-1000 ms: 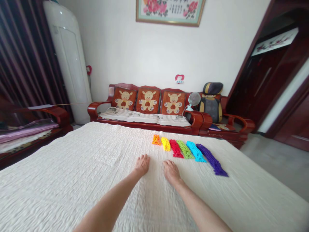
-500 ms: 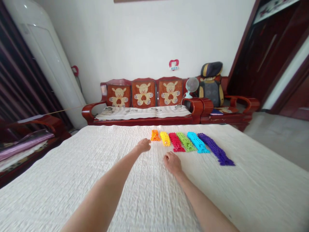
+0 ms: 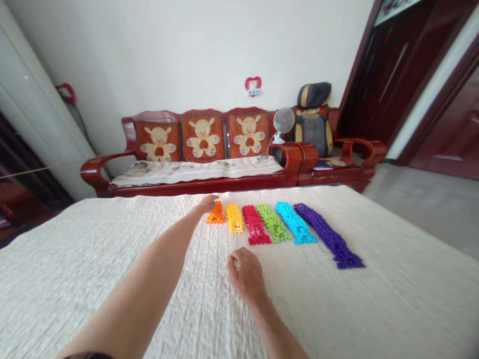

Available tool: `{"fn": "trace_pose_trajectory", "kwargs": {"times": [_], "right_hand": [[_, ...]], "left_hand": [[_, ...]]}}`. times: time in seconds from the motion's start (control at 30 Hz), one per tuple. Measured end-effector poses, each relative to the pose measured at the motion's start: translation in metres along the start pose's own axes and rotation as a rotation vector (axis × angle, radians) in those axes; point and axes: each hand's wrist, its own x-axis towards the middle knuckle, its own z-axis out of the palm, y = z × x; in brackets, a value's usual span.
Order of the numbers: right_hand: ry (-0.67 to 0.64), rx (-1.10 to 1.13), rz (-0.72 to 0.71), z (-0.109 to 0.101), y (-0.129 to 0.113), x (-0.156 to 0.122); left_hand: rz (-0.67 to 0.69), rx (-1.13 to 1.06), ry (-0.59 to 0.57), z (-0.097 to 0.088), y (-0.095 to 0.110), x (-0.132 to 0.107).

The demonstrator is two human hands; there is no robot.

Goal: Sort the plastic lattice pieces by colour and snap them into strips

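Note:
Six rows of plastic pieces lie side by side on a white quilted bed cover point(image 3: 93, 259): orange point(image 3: 216, 215), yellow point(image 3: 234, 219), red point(image 3: 254, 225), green point(image 3: 272, 223), cyan point(image 3: 295, 223) and a longer purple row point(image 3: 329, 236). My left hand point(image 3: 208, 204) is stretched far forward and touches the far end of the orange pieces; its fingers are curled over them. My right hand point(image 3: 245, 271) rests on the cover nearer to me, below the red row, its fingers bent inward with nothing seen in them.
Behind the bed stands a red wooden sofa point(image 3: 202, 149) with bear cushions and newspaper on the seat. A small fan point(image 3: 282, 122) and a dark massage cushion point(image 3: 312, 117) sit at its right end. A white standing air conditioner point(image 3: 33, 124) is at left, a dark door point(image 3: 392, 65) at right.
My left hand has reached forward from the bare cover to the orange pieces. My right hand has drawn back toward me and curled. The view has tilted down and shifted.

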Motion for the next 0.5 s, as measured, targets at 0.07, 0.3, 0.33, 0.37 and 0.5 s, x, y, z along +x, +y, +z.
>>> {"fn": "trace_pose_trajectory", "kwargs": {"times": [0.07,0.3,0.33,0.37,0.5], "right_hand": [[-0.007,0.018,0.006,0.000,-0.001,0.000],[-0.026,0.037,0.023,-0.005,-0.004,0.001],[-0.031,0.038,0.025,-0.005,-0.005,0.001],[-0.035,0.038,0.025,-0.005,-0.005,0.002],[-0.044,0.039,0.030,-0.004,-0.004,0.002]], "left_hand": [[0.014,-0.015,-0.014,0.002,-0.003,0.005],[0.026,-0.045,0.068,-0.004,-0.013,0.002],[0.024,-0.050,0.083,-0.005,-0.014,0.001],[0.024,-0.055,0.092,-0.006,-0.014,-0.001],[0.029,-0.077,0.079,-0.003,-0.009,-0.006]]}}
